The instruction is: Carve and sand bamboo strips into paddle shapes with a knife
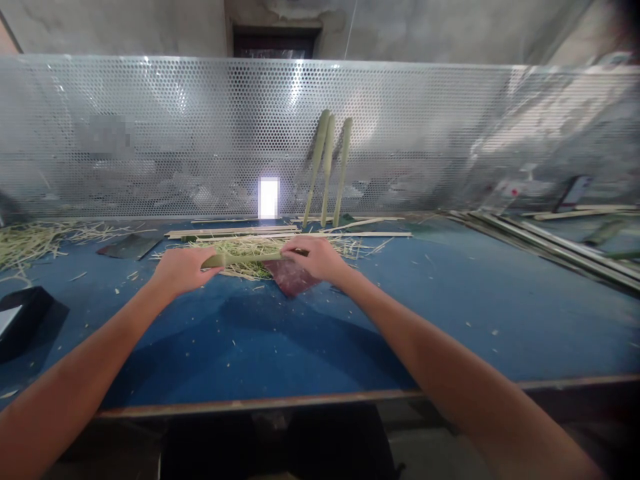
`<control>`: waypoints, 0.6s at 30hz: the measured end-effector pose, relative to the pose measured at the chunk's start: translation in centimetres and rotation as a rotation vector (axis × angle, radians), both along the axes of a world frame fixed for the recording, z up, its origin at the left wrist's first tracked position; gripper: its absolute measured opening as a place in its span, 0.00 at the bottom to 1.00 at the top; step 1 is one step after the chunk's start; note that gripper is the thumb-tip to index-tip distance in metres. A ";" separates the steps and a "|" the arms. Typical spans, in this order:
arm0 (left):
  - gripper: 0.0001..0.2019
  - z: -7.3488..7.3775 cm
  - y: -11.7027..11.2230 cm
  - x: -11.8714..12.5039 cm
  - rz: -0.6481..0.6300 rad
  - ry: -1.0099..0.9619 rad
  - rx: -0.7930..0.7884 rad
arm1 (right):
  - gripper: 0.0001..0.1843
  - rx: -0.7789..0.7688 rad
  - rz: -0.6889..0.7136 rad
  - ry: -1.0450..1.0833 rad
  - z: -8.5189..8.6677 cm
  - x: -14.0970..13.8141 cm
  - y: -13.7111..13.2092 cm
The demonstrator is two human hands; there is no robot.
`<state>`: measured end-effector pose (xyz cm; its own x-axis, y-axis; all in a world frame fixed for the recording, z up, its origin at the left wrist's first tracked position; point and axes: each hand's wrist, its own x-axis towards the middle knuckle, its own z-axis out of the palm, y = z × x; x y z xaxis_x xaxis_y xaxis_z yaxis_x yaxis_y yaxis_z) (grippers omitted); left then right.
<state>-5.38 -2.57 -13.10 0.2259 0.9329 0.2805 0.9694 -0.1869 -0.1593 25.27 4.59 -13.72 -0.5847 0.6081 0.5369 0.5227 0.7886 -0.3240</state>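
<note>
A greenish bamboo piece [245, 259] lies level across the space between my hands, above a heap of thin shavings. My left hand [184, 270] is closed round its wider left end, thumb and fingers wrapped on it. At the narrower right part, my right hand [317, 257] is closed, fingertips pinched on the piece. A dark red sheet [291, 279], which looks like sandpaper, shows just below my right hand; whether the fingers also hold it I cannot tell. The heap of pale green shavings [250, 247] spreads behind the piece.
Three similar bamboo pieces [328, 153] lean against a perforated metal panel [200, 133]. Thin strips [235, 232] lie behind the shavings. A dark sheet [129, 247] and black box [25, 317] are on the left. Long strips [555, 243] cross the blue table [425, 300] at right.
</note>
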 end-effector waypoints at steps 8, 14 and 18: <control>0.20 0.0 0.0 0.2 0.005 -0.039 0.006 | 0.09 0.054 -0.104 0.105 -0.5 -0.1 0.5; 0.22 -0.1 -0.3 0.7 0.032 -0.088 0.004 | 0.09 0.137 -0.191 0.212 -0.9 -0.5 0.7; 0.23 0.0 -0.2 0.5 0.053 -0.100 -0.017 | 0.10 0.162 -0.341 0.310 -0.3 1.0 2.5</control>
<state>-4.91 -2.75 -13.12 0.1475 0.9476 0.2834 0.9889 -0.1364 -0.0587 26.32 7.12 -13.99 -0.1642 0.6317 0.7576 0.6582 0.6422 -0.3928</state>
